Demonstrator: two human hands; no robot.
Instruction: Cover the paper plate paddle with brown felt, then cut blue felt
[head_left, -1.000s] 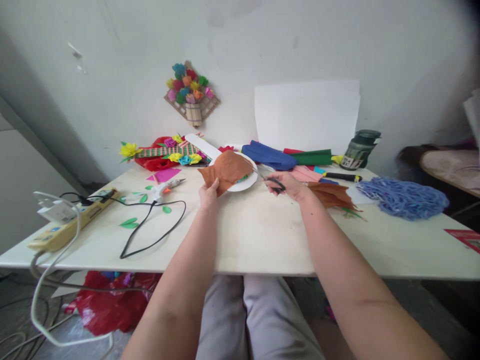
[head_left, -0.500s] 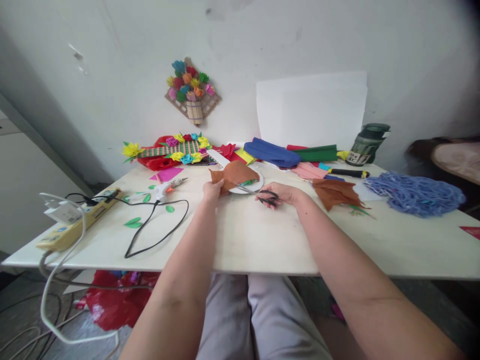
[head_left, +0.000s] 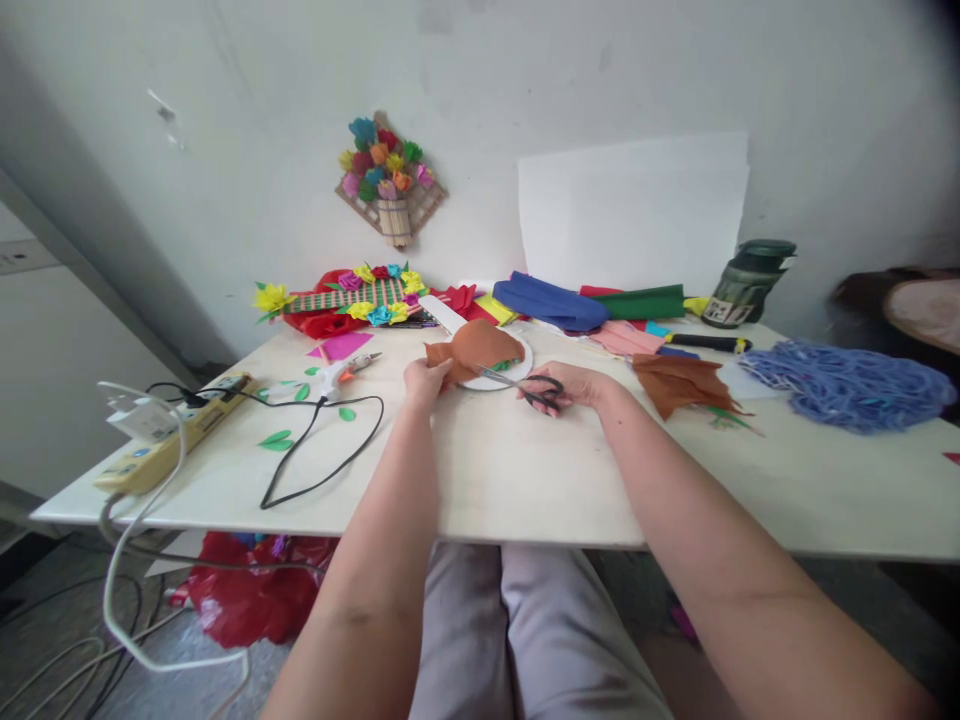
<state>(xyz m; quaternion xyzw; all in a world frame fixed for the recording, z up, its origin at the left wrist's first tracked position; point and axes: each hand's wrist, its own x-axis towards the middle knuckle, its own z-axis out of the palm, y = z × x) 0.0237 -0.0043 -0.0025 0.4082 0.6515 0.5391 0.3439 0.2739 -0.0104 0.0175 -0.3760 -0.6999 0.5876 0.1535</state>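
Observation:
My left hand (head_left: pixel 427 383) pinches the left end of a brown piece of crepe paper (head_left: pixel 487 346). This paper lies over a white round card (head_left: pixel 527 362) with a strip sticking out at the upper left. A bit of green shows at the brown paper's lower right edge. In my right hand (head_left: pixel 574 386) is a pair of scissors (head_left: pixel 546 392) with black handles. Their blades point left and meet the paper's lower edge; whether they are parted is too small to tell.
On the left are a glue gun (head_left: pixel 330 380) with a looped cord, green paper leaves (head_left: pixel 276 441) and a power strip (head_left: pixel 142 455). Rolled crepe paper (head_left: pixel 551 302) lies at the back. To the right are a brown scrap (head_left: pixel 679 384), blue yarn (head_left: pixel 847 385) and a dark bottle (head_left: pixel 750 285).
The whole view has shifted slightly, so things appear a little further right. Both hands keep their holds on the paper and the scissors, with the blades still at the paper's lower edge.

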